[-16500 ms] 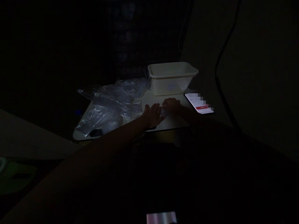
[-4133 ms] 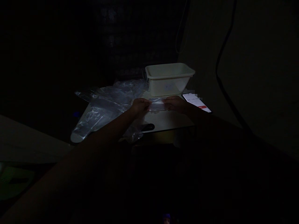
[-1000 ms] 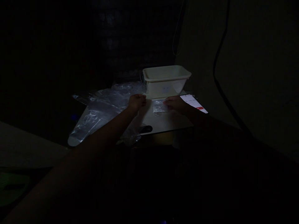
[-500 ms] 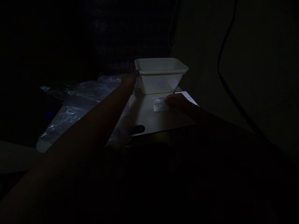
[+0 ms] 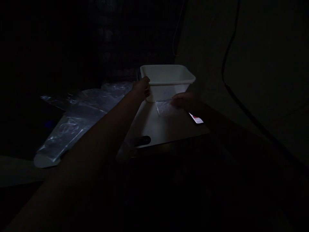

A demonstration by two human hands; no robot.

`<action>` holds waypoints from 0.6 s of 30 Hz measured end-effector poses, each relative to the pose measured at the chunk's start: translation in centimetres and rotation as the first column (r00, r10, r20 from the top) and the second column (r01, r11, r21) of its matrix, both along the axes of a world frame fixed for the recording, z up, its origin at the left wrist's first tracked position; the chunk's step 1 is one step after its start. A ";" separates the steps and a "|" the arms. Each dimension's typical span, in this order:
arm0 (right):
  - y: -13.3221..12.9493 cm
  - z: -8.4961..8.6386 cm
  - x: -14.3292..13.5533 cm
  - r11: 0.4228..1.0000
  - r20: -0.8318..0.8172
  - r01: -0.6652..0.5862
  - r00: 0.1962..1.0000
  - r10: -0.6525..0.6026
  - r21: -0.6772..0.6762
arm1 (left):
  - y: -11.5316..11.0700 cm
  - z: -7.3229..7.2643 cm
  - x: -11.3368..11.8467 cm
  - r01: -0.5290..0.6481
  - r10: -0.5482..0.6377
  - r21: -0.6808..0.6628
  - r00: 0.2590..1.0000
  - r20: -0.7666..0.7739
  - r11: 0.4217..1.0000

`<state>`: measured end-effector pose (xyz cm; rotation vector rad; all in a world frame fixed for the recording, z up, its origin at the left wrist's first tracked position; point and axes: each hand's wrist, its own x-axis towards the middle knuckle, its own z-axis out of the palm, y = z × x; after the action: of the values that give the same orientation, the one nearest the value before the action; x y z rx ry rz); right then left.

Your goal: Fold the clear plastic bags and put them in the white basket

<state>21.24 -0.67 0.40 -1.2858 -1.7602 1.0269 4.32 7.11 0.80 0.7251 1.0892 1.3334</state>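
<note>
The rectangular tub (image 5: 156,89), its faint marking (image 5: 166,92) illegible, is gripped by the left hand (image 5: 140,88); a clear plastic packet (image 5: 164,108) is pinched by the right hand (image 5: 184,101).

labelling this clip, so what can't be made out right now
In the head view:
Phone: most of its screen, behind the right hand and wrist.
White tub: its floor, behind its front wall.
Mark on tub's front: too small and dim to read.
Clear packet: upper right part, covered by that hand.
Left hand: too dark to tell its grip.
</note>
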 end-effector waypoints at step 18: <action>7.1 4.8 0.9 0.939 -0.281 0.334 0.912 -0.299 0.085 | -5.1 -1.4 -0.7 0.121 -0.115 -0.123 0.992 0.052 0.985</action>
<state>22.16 6.43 5.21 -1.2378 -1.3400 0.8366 3.60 1.97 -0.62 0.6534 1.0682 1.1641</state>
